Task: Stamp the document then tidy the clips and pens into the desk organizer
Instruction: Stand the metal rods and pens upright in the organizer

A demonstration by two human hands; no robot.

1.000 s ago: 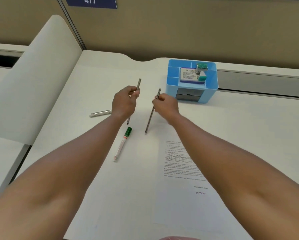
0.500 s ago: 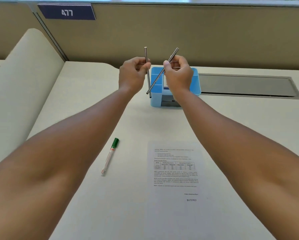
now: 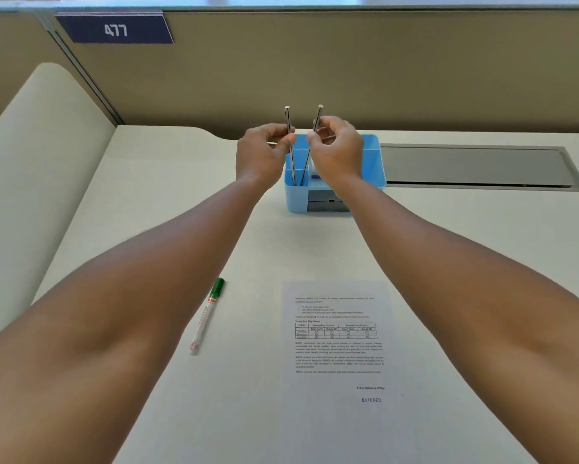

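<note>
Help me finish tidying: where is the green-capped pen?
In the head view, the green-capped pen lies on the desk, left of the document, under the left forearm.

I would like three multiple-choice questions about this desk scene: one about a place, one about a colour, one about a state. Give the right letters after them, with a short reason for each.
1. Where are the lower ends of the two metal pens?
A. flat on the document
B. inside the left compartment of the blue organizer
C. on the grey panel

2. What colour is the cap of the marker on the desk?
A. red
B. black
C. green

3. What is the state of the document?
A. stamped ENTERED
B. folded in half
C. lying in the organizer

Answers
1: B. The left hand and the right hand each pinch a metal pen, and both tips reach down into the blue organizer at its left side.
2: C. The marker has a green cap at its far end.
3: A. The document lies flat on the desk, and ENTERED shows near its bottom right.
</note>
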